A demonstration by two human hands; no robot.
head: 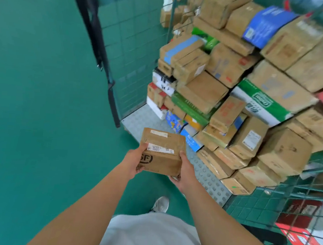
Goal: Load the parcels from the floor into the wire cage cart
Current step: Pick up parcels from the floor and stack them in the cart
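I hold a small brown cardboard parcel [162,151] with white labels and a black logo in both hands, in front of me at waist height. My left hand [135,161] grips its left side, thumb on top. My right hand [184,171] grips its right side and bottom edge. The parcel hangs over the front lip of the wire cage cart [138,120], whose studded metal floor shows bare at the front left. Inside the cart a tall stack of parcels [236,85] fills the middle and right.
The cart's green wire side panel [128,43] stands at the left with a black strap [91,21] hanging on it. A lower wire panel [285,203] at the right has red boxes [301,237] behind it. Green floor [34,94] spreads to the left. My shoe [160,204] is below.
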